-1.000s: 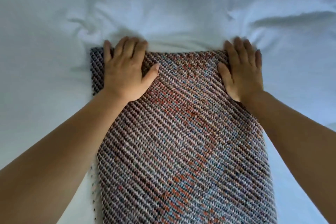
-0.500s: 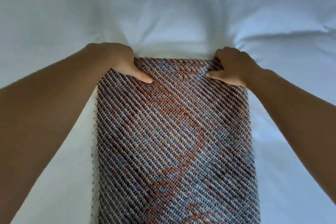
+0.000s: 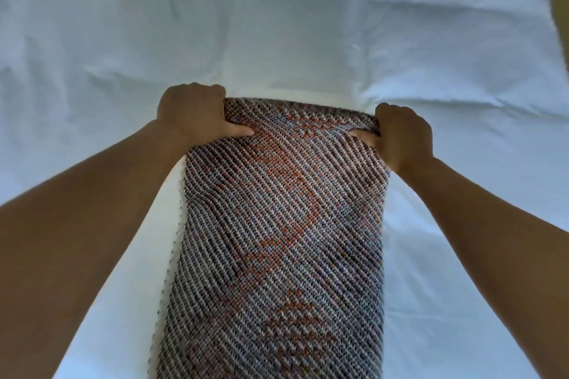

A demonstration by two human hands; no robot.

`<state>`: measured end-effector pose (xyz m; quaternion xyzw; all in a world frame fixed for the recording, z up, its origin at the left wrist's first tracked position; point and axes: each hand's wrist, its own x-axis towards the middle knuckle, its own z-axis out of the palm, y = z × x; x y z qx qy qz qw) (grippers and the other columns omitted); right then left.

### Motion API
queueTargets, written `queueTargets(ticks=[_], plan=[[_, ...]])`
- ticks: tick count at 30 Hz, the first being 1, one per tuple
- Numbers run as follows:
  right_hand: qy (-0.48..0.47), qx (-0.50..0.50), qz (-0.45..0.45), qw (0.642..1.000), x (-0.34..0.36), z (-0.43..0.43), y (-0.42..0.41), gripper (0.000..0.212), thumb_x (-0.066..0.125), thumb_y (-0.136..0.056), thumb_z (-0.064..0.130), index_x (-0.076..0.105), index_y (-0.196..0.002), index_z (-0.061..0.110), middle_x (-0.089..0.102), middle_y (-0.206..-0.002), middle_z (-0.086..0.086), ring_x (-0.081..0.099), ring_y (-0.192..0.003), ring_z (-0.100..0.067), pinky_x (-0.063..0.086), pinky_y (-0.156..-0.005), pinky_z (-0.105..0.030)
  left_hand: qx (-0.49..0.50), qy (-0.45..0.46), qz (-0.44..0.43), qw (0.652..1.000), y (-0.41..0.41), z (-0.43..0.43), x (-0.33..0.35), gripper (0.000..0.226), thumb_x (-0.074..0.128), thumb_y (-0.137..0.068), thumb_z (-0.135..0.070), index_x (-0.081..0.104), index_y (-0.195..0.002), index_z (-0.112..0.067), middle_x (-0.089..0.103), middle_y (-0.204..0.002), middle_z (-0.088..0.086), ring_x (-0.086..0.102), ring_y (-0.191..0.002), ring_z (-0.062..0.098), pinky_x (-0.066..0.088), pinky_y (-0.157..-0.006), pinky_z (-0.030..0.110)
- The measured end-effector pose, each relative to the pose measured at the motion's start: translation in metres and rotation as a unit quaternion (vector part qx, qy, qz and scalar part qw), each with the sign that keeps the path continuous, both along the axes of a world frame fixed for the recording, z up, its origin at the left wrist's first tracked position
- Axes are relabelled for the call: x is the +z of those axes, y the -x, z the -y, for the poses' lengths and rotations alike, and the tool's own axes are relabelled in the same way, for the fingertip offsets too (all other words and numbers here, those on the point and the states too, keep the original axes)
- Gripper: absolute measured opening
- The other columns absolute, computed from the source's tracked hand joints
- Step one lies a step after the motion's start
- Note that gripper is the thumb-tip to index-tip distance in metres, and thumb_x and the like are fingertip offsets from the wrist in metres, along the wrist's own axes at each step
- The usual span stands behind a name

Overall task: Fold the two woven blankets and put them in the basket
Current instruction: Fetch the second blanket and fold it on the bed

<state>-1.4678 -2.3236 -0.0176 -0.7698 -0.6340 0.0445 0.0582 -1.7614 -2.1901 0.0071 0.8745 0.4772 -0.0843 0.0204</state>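
Head view is showing you the woven blanket (image 3: 283,224) lying as a long, narrow strip on the white bed sheet (image 3: 277,24). Its long axis is running straight away from your body, from the bottom of the view up to your 2 hands.

Your left hand (image 3: 191,114) is gripping the far left corner, with the fingers curling over the far edge and the thumb pressing on top. Your right hand (image 3: 403,135) is gripping the far right corner the same way, with the cloth bunching a little around its thumb. The far edge is sitting inside both grips and stretching between them, and all the rest of the strip is lying on the near side of your hands, toward you. Neither hand is clearly nearer; both are sitting at that edge.

Judging from this, you are getting ready to carry the far edge back toward yourself along that long axis, halving the length. Both hands need to be pulling evenly, or the corners are going to land skewed.

Only 1 blanket is showing; the other blanket and the basket are lying outside the view.
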Motion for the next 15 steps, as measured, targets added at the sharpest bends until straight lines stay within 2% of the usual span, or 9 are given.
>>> queueTargets(ticks=[4,9,12,15], plan=[[-0.048,0.011,0.015,0.999,0.037,0.029,0.014,0.048,0.057,-0.080,0.056,0.034,-0.076,0.013,0.042,-0.071,-0.007,0.041,-0.068,-0.026,0.031,-0.054,-0.033,0.005,-0.027,0.015,1.000,0.020,0.033,0.037,0.072,0.034,-0.047,-0.093,0.026,-0.059,-0.023,0.039,-0.050,-0.003,0.034,-0.043,0.013,0.019,-0.044,0.021],[-0.095,0.021,0.054,0.994,0.076,0.082,0.038,0.045,0.062,-0.082,0.044,0.048,-0.084,0.002,0.055,-0.081,-0.019,0.052,-0.077,-0.037,0.031,-0.056,-0.035,0.023,-0.049,0.040,0.998,0.045,0.084,0.070,0.072,0.047,-0.056,-0.086,0.036,-0.071,-0.017,0.040,-0.053,-0.002,0.039,-0.046,0.016,0.030,-0.049,0.025],[-0.115,0.018,0.074,0.990,0.093,0.123,0.059,0.042,0.066,-0.081,0.038,0.050,-0.084,0.000,0.057,-0.079,-0.022,0.053,-0.076,-0.038,0.029,-0.055,-0.034,0.002,-0.076,0.074,0.994,0.066,0.125,0.082,0.067,0.054,-0.063,-0.078,0.038,-0.075,-0.014,0.040,-0.055,-0.003,0.044,-0.052,0.021,0.035,-0.054,0.028],[-0.137,0.019,0.085,0.987,0.106,0.165,0.079,0.037,0.074,-0.075,0.026,0.052,-0.081,-0.002,0.057,-0.075,-0.024,0.054,-0.073,-0.039,0.030,-0.055,-0.034,-0.014,-0.101,0.095,0.990,0.089,0.165,0.087,0.060,0.057,-0.069,-0.069,0.037,-0.077,-0.014,0.046,-0.061,0.000,0.047,-0.054,0.023,0.035,-0.052,0.027]])
